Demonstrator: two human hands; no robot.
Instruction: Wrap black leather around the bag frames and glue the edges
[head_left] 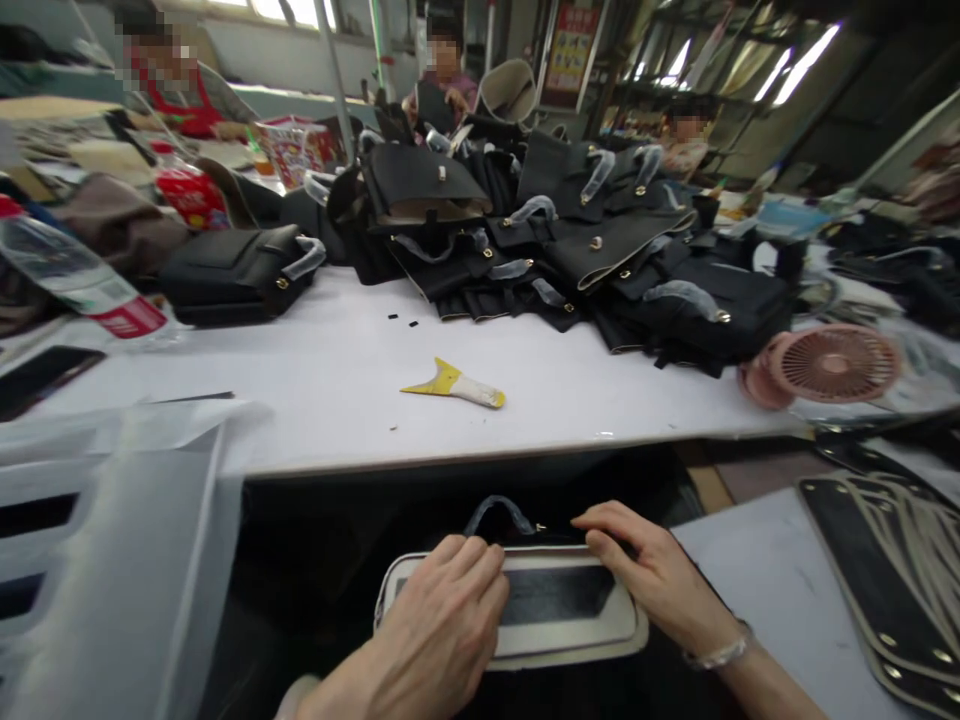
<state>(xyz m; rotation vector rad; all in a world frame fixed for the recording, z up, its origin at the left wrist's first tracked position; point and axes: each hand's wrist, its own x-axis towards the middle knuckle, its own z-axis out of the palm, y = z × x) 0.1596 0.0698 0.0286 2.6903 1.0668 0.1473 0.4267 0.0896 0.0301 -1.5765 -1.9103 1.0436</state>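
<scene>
A bag piece (562, 640) with a pale rim and a dark rectangular patch lies below the table's front edge, over my lap. Beyond its far edge stands a plastic-wrapped handle (499, 512) with a small gold fitting. My left hand (450, 610) lies across the left part of the piece, fingers curled over its far edge. At the far right corner, my right hand (637, 555) grips the piece's edge between thumb and fingers. What lies under the left fingers is hidden.
On the white table (322, 400) lies a yellow-and-white tool (454, 385). Black bags (427, 185) are heaped behind it. A pink fan (832, 365) stands right, a bottle (82, 270) leans left. Flat black pieces (877, 570) lie at the lower right. Several people sit behind.
</scene>
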